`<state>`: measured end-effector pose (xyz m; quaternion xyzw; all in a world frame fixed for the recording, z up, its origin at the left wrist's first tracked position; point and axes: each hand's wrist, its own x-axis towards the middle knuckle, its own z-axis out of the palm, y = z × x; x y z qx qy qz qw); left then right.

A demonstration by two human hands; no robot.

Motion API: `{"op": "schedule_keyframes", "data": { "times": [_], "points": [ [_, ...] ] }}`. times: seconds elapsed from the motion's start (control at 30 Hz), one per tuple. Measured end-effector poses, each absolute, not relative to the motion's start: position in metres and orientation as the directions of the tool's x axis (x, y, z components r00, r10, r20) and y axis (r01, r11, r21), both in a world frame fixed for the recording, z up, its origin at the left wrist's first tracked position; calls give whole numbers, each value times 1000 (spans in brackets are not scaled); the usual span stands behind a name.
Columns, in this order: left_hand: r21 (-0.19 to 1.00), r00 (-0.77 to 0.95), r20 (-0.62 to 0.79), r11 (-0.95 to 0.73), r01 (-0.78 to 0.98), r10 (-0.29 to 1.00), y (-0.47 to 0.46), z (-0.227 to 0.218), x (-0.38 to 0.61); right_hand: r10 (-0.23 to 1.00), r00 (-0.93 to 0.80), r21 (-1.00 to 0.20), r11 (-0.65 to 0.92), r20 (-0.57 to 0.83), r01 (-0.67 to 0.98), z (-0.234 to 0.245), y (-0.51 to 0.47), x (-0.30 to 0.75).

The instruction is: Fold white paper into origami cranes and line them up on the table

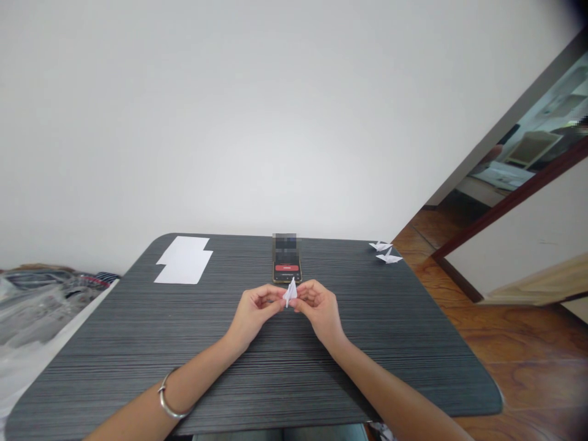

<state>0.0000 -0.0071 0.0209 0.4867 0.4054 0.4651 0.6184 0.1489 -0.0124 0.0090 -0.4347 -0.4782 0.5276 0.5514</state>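
There, my left hand (264,305) and right hand (318,303) both pinch a small folded white-paper piece (290,292), just nearside of the dark-screened rectangular phone (286,257); two winged white-paper figures (389,258) sit well right of it on the dark streaked bench (138,343).

Both hands (253,307) pinch folded paper (291,291) (phone (286,257) just beyond).
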Motion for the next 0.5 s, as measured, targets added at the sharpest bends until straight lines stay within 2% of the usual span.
{"op": "schedule_keyframes", "data": {
  "times": [0.17, 0.3, 0.5],
  "points": [
    [974, 267, -28, 86, -209, 963, -7, 21, 0, 998, -48, -979, 21, 31, -202, 10, -10, 150],
    [960, 271, -64, 133, -246, 960, -7, 20, 2, 999, -53, -979, -8, 3, -201, 9, -10, 149],
    [962, 238, -80, 137, -235, 968, -7, 19, 3, 996, -43, -992, 68, 73, -103, 6, -13, 150]
  ]
}}
